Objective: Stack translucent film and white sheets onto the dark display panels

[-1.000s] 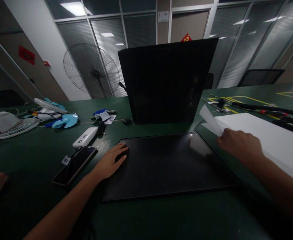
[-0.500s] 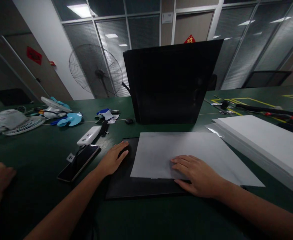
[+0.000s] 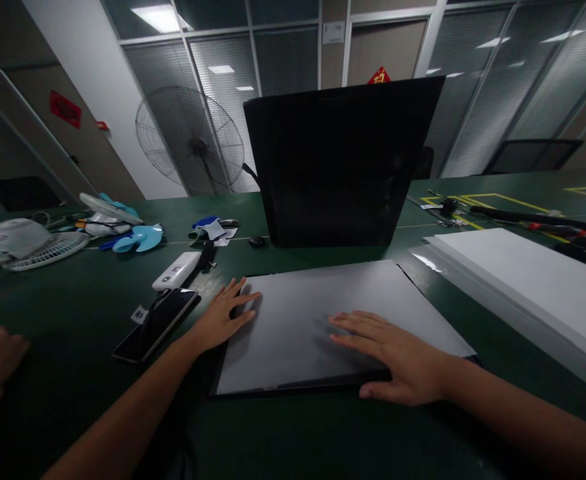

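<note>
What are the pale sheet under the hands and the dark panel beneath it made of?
Pale sheet: likely thin paper or matte film; it lies flat with a soft, dull sheen.
Dark panel: rigid and black, maybe glass or plastic; only its thin edge shows.

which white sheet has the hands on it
The single sheet lying on the black panel: the right hand lies flat on it and the left hand rests at its left edge. The stack of sheets to the right is untouched.
</note>
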A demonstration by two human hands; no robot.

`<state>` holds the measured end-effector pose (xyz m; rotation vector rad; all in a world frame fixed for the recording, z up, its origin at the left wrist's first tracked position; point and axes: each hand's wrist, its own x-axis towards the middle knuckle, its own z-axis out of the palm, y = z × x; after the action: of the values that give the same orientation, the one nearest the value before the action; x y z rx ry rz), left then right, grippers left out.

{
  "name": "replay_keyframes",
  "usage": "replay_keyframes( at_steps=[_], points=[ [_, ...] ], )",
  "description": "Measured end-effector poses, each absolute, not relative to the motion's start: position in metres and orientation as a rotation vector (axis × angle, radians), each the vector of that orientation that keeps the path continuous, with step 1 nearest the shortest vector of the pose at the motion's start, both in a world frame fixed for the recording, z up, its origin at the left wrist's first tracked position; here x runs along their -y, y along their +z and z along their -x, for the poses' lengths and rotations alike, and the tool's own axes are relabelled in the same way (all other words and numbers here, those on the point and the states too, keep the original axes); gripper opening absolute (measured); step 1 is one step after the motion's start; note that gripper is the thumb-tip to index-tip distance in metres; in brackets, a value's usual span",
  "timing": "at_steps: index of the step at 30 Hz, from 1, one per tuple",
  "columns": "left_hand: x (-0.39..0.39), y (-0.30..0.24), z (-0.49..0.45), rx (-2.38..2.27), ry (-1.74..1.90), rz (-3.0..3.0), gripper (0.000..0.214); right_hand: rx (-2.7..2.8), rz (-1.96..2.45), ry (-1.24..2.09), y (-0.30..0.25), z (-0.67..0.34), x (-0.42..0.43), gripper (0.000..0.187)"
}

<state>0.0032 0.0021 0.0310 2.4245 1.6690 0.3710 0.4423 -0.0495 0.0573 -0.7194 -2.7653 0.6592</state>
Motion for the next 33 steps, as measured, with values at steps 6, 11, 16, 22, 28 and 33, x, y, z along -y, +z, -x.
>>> replay_keyframes(
  at_steps=[6,11,16,22,28,33],
  points=[
    [-0.006,0.029,0.005,-1.67,0.42,-2.381,0.047,2.881,0.672,0.633,0.062,-0.439,0.048,0.076],
    [-0.005,0.027,0.002,-1.616,0.411,-2.438,0.047,2.852,0.603,0.541,0.064,-0.434,0.052,0.06],
    [-0.003,0.027,0.002,-1.602,0.388,-2.458,0.054,2.877,0.614,0.537,0.062,-0.435,0.051,0.06],
    [-0.002,0.029,0.002,-1.607,0.398,-2.44,0.061,2.876,0.831,0.557,0.056,-0.426,0.054,0.059],
    [0.0,0.031,0.001,-1.628,0.337,-2.461,0.061,2.884,0.839,0.648,0.062,-0.43,0.048,0.06],
    [0.004,0.033,-0.007,-1.646,0.281,-2.515,0.057,2.74,1.108,0.371,0.057,-0.476,0.01,0.056]
  ],
)
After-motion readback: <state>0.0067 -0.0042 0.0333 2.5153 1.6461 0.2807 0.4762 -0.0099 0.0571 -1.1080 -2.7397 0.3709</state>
